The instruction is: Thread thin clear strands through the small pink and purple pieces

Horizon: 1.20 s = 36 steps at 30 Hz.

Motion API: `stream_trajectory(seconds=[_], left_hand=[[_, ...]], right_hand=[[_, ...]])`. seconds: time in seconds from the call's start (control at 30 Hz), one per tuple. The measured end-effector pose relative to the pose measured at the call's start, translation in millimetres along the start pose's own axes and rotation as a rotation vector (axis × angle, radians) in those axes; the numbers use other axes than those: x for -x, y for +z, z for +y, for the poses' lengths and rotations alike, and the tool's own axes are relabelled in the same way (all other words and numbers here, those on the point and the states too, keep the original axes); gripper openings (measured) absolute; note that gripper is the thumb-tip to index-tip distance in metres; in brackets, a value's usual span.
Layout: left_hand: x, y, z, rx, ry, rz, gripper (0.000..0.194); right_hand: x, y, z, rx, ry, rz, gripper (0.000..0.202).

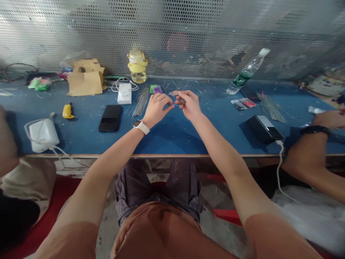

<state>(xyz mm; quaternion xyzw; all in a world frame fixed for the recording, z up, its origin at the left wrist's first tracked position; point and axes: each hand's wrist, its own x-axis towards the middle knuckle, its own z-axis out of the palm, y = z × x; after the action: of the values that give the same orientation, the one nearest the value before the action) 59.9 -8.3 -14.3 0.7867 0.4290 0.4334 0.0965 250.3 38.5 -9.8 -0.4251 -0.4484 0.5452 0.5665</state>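
Over the middle of the blue table, my left hand (157, 108) pinches one end of a short, thin wire (175, 104). My right hand (191, 104), fingers curled, grips the same wire from the other side. The fingertips hide most of the wire, and what else may be in the right fingers is too small to make out. Left of my hands lies a bundle of thin grey wires (141, 101). Just behind my left hand are small bags of green and purple bits (155, 89). Loose thin wires arc across the table behind both hands.
A black phone (110, 118), white power adapter (124, 93), yellow cutter (68, 111) and yellow-lided bottle (138, 68) stand leftward. Rightward are a water bottle (245, 73), a black power bank (264, 129) and another wire bundle (272, 108). Co-workers' arms show at both sides.
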Motion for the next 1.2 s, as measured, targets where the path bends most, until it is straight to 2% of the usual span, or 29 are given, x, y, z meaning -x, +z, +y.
stream_trajectory(seconds=[0.27, 0.43, 0.53, 0.63, 0.77, 0.87, 0.93, 1.07, 1.2], left_hand=[[0.2, -0.5, 3.2, 0.027, -0.006, -0.017, 0.020], [1.8, 4.7, -2.1, -0.031, -0.037, 0.031, 0.025], [2.2, 8.8, -5.8, -0.054, -0.032, 0.012, 0.024], [3.4, 10.1, -8.8, 0.053, -0.018, -0.014, 0.027], [5.8, 10.1, -14.9, 0.222, 0.019, -0.012, 0.045], [4.9, 13.6, -21.5, 0.358, 0.048, 0.000, 0.051], [3.0, 17.4, -26.1, 0.474, 0.048, 0.001, 0.049], [-0.6, 22.7, -33.0, 0.656, -0.062, -0.076, 0.047], [-2.1, 19.4, -33.5, 0.645, -0.077, -0.107, 0.028]], right_hand=[[3.7, 4.9, 1.2, 0.019, -0.009, -0.001, 0.023], [9.5, 11.9, -0.7, -0.035, 0.033, 0.020, 0.024], [9.9, 11.1, 1.0, -0.052, -0.005, 0.023, 0.024], [6.6, 5.4, 5.2, 0.002, -0.096, -0.021, 0.024], [-0.2, -2.5, 10.5, 0.081, -0.268, -0.111, 0.053], [-4.3, -5.2, 12.1, 0.082, -0.329, -0.117, 0.065], [-5.3, -5.4, 11.8, 0.073, -0.339, -0.098, 0.065], [-1.5, -3.4, 7.9, 0.061, -0.364, -0.111, 0.062], [5.2, -0.8, 3.4, 0.113, -0.339, -0.170, 0.057]])
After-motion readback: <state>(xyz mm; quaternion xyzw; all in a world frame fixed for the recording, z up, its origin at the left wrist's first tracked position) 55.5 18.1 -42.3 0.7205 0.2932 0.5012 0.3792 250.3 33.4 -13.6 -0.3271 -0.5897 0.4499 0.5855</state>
